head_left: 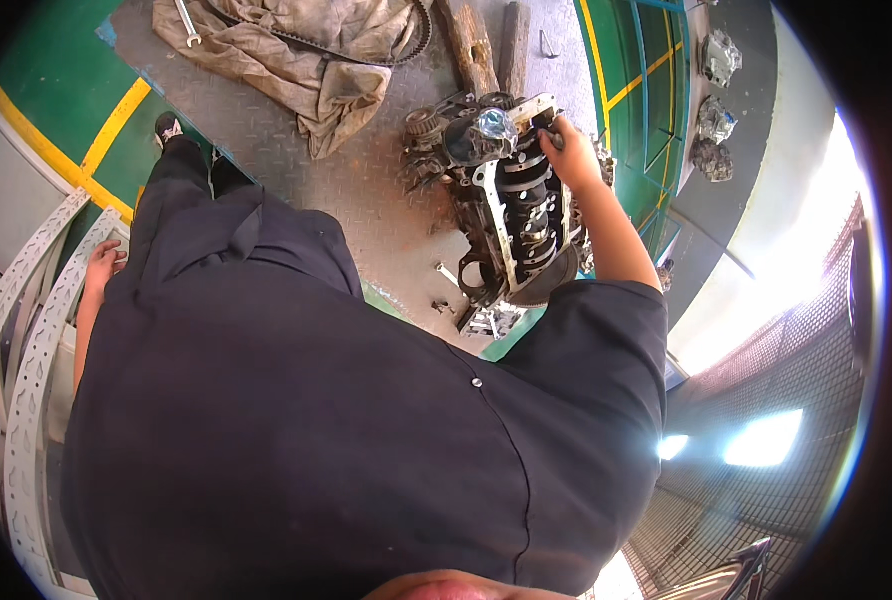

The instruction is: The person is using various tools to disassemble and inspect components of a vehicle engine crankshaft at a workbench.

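An engine block (526, 200) lies on the metal worktop to my right, its crankshaft (534, 215) exposed and a toothed ring (546, 278) at its near end. My right hand (573, 158) is at the far end of the block, its fingers closed around a small dark piece I cannot make out. Beside the hand, a crumpled shiny bluish thing (496, 124) sits on the block. My left hand (104, 265) hangs by my left side, fingers loosely apart and holding nothing, close to a white perforated metal upright (41, 330).
A brown cloth (336, 95) on the worktop (266, 120) carries a toothed belt (366, 62) and a wrench (188, 25). Wooden blocks (471, 50) lie beyond the engine. Metal parts (721, 57) stand at the far right, and small parts (446, 290) lie near the block's near end.
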Demonstrator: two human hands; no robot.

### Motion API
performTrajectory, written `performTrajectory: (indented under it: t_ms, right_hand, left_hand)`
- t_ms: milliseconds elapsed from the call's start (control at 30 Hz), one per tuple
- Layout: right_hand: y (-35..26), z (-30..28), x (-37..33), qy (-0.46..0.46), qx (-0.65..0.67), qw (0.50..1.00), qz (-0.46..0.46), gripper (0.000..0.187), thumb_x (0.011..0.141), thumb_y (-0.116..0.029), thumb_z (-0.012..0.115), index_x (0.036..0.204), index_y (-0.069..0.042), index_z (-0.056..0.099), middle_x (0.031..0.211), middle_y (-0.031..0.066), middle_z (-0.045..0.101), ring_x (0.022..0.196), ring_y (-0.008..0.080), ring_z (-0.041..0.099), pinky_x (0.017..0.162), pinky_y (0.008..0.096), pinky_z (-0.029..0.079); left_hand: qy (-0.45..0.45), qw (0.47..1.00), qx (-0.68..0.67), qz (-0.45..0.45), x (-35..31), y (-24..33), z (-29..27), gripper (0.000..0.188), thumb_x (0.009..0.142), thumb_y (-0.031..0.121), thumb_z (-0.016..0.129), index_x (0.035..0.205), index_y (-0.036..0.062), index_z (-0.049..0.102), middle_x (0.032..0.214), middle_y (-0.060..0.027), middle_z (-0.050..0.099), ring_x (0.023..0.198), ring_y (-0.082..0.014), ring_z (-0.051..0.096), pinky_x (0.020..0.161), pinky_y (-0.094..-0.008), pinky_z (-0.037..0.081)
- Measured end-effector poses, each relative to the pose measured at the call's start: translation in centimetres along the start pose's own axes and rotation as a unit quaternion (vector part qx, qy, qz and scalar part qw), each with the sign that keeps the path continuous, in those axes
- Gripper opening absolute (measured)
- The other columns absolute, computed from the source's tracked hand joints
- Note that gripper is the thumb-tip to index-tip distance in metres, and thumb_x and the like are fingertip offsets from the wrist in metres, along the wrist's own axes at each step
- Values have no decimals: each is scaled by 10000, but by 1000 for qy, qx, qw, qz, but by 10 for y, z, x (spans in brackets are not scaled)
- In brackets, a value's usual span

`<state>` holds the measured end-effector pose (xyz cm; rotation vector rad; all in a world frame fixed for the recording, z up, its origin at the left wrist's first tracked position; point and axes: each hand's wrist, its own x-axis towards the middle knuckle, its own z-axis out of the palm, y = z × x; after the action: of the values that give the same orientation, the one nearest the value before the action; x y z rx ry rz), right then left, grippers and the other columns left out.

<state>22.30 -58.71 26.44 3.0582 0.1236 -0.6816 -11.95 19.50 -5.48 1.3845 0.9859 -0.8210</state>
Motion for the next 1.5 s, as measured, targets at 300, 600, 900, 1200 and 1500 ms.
performTrajectory:
  t_ms: [300, 600, 900, 1200, 1500]
  right_hand:
    - [-10, 12, 13, 3, 138, 944, 298, 368, 875, -318, 623, 941, 38, 555, 837, 249, 653, 675, 276, 671, 612, 409, 526]
    - [-6, 15, 2, 89, 3, 990, 111, 366, 872, -374, 606, 962, -21, 575, 862, 256, 649, 832, 451, 623, 734, 485, 488]
    - [-13, 17, 7, 54, 34, 948, 311, 438, 856, -339, 564, 1045, 55, 589, 874, 241, 677, 823, 342, 684, 755, 431, 514]
    - [3, 5, 3, 13, -62, 998, -25, 267, 884, -327, 598, 965, -76, 562, 894, 244, 637, 857, 449, 604, 748, 495, 488]
    - [-23, 18, 25, 40, 429, 767, 475, 213, 865, -206, 581, 848, -2, 520, 615, 67, 534, 467, 175, 544, 421, 282, 474]
  left_hand:
    - [-20, 998, 41, 34, 13, -14, 8, 326, 930, 124, 450, 1227, 4, 514, 1013, -139, 633, 845, -205, 630, 749, -315, 517]
    - [2, 1000, -17, -4, 8, -16, -8, 300, 939, 134, 458, 1205, 23, 541, 969, -108, 618, 781, -183, 621, 735, -320, 533]
    - [-20, 999, -46, -21, 31, -17, 3, 313, 941, 183, 458, 1220, 58, 523, 970, -77, 624, 851, -176, 620, 719, -328, 520]
    - [47, 997, 19, -62, -13, 29, 6, 268, 946, 249, 459, 1187, 214, 573, 952, 41, 626, 770, -73, 584, 619, -243, 427]
    - [-38, 999, 12, -3, 34, -55, -24, 280, 951, 252, 446, 1189, 185, 577, 985, 14, 638, 849, -120, 633, 741, -317, 490]
